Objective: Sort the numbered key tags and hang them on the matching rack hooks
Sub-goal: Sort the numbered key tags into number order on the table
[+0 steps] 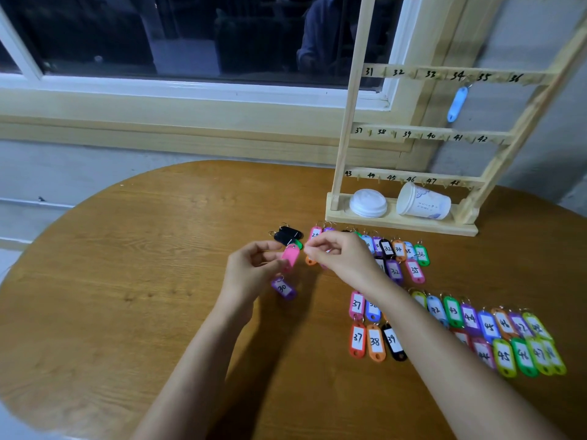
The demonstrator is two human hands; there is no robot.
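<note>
My left hand (251,268) holds a pink key tag (290,256) above the table, its label side turned away. My right hand (340,254) pinches at the top of that tag, fingers curled; the ring itself is hidden. A purple tag marked 30 (283,289) lies just below my left hand. Two black tags (287,235) and a green one lie behind the pink tag. Several numbered tags in rows (470,319) cover the table to the right. The wooden rack (428,134) stands at the back right, with one light blue tag (457,103) hanging under hook 34/35.
A white paper cup (422,202) lies on its side on the rack's base beside a white lid (368,203). The round wooden table (143,281) sits against a wall below a dark window (190,33). The rack's hooks are numbered 31 to 48.
</note>
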